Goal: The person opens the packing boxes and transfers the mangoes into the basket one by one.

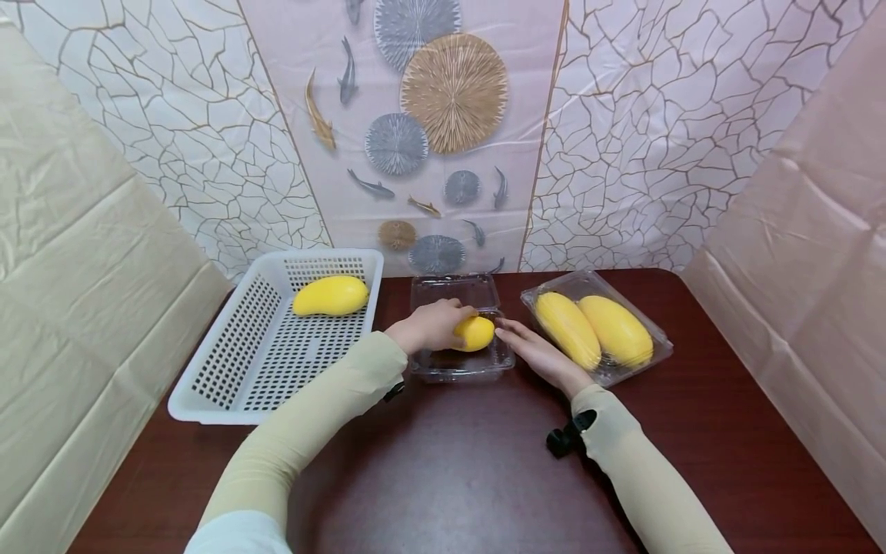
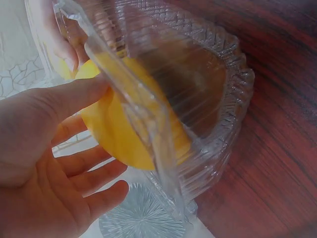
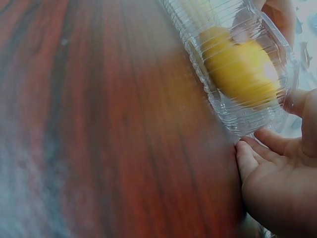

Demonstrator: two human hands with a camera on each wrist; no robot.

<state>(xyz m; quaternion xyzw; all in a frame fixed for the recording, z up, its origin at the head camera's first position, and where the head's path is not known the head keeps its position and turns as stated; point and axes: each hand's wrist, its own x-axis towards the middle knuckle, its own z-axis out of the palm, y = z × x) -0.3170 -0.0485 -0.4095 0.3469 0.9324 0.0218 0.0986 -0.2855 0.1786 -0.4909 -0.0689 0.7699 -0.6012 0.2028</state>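
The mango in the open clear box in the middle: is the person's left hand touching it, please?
Touching. In the head view the left hand curls its fingers over the mango inside the clear box, with no gap between them.

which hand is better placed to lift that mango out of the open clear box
Left. The left hand already grips the mango inside the open clear box; the right hand lies flat against the box's side, steadying it.

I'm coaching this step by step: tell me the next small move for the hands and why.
Probably lower the mango fully into the open clear box and let go. The left hand grips it with the fruit already sitting low between the walls, while the right hand rests flat against the box's side, steadying it.
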